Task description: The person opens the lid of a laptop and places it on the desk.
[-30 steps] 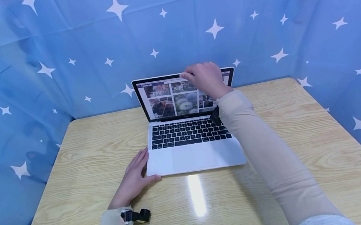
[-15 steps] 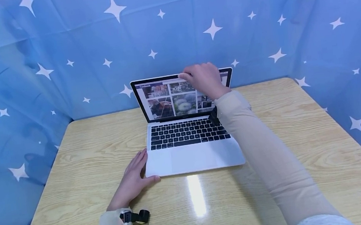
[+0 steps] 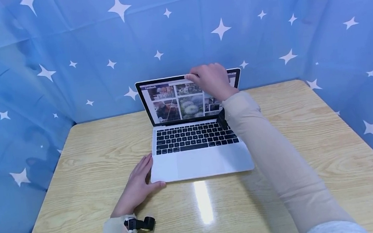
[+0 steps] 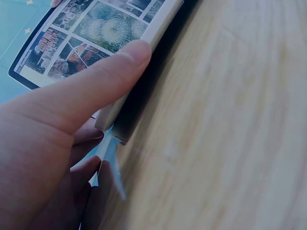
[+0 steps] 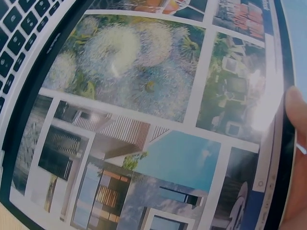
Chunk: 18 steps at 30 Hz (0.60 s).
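A silver laptop [image 3: 199,163] stands unfolded on the table, its black keyboard [image 3: 188,138] facing me. Its lit screen [image 5: 139,72] shows a page of photos under a Facebook heading. My left hand [image 3: 136,188] holds the base at its front left corner, the thumb [image 4: 103,81] against the front edge and the fingers along the left side. At the top edge of the lid, right of its middle, my right hand [image 3: 211,81] grips the rim with the thumb on the screen side; its other fingertips are hidden behind the lid. In the right wrist view only part of that hand shows.
The light wooden table [image 3: 91,153] reaches back to a blue curtain [image 3: 178,37] with white stars, which also hangs along both sides. A glare patch lies in front of the laptop. A black camera [image 3: 146,224] is strapped to the left wrist.
Both hands keep their places on the laptop, and the lid's angle looks the same. Only a slight shift of the whole head view shows.
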Motion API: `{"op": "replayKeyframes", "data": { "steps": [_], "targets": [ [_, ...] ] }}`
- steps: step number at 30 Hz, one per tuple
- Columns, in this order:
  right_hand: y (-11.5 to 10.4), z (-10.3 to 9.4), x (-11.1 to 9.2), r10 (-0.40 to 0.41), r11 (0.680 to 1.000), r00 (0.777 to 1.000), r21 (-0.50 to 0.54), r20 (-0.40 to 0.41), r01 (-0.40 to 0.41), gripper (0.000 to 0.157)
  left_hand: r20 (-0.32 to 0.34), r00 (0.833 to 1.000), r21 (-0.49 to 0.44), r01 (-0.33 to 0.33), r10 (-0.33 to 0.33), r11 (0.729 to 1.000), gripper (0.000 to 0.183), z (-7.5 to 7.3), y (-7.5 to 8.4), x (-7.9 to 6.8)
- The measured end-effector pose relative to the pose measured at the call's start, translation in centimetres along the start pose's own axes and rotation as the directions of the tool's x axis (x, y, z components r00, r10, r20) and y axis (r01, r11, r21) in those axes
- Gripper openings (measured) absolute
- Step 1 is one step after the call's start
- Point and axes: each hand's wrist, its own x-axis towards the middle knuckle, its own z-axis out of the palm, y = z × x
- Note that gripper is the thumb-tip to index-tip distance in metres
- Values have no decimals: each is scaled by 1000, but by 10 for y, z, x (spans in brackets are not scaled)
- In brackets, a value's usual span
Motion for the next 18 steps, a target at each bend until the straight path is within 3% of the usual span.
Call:
{"op": "replayKeyframes", "data": {
  "steps": [6, 18],
  "targets": [
    [0, 0, 2, -4, 1000, 1000, -2, 1, 4, 38, 17, 999, 10, 29, -30, 1000, 101, 0, -1, 0],
    [1, 1, 3, -9, 1000, 1000, -6, -14, 9, 39, 22, 999, 12, 28, -29, 1000, 102, 1, -1, -1]
  ]
}}
